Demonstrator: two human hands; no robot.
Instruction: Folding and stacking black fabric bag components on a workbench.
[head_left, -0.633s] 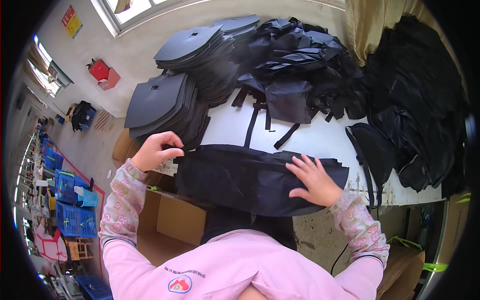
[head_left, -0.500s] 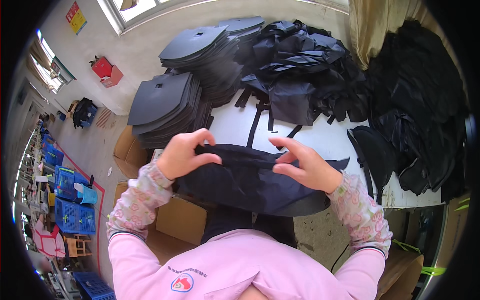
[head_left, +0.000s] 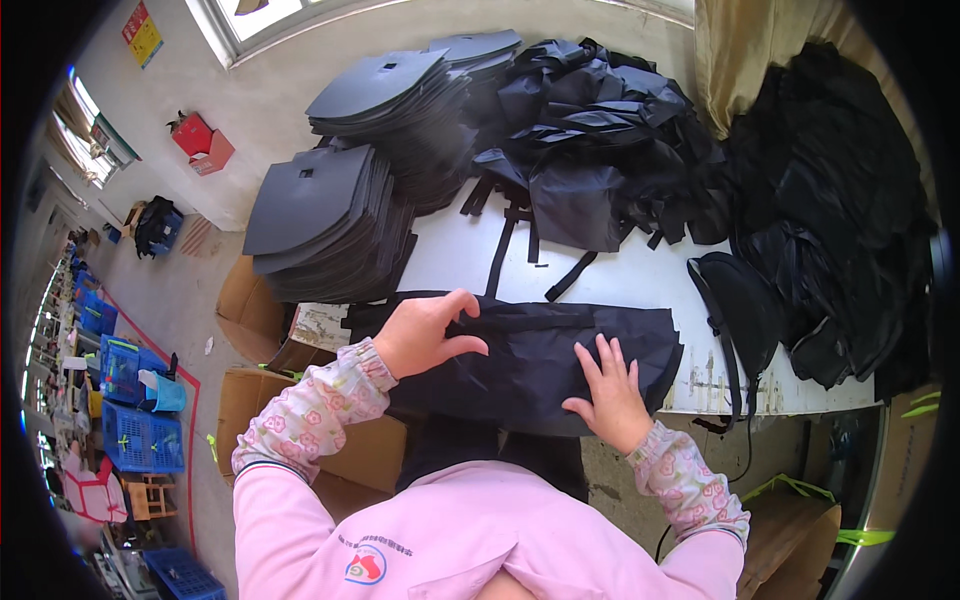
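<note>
A black fabric piece (head_left: 520,345) lies spread along the front edge of the white table, part of it hanging over toward my lap. Spread flat, my right hand (head_left: 612,395) presses on its right part with the fingers apart. Over its left part is my left hand (head_left: 425,332), index finger curved and thumb apart, with a gap between them; its other fingers are hidden. A black strap (head_left: 572,277) lies just beyond the cloth.
Stacks of dark grey shaped sheets (head_left: 308,205) stand at the table's left. Black fabric pieces (head_left: 600,150) are heaped at the back, and black bags (head_left: 825,240) at the right. Cardboard boxes (head_left: 255,415) stand below the left side. The white table (head_left: 660,285) has a worn front edge.
The black fabric piece has gone from raised and bunched to lying flatter on the table. My right hand has moved down and spread out on it; my left hand has shifted right.
</note>
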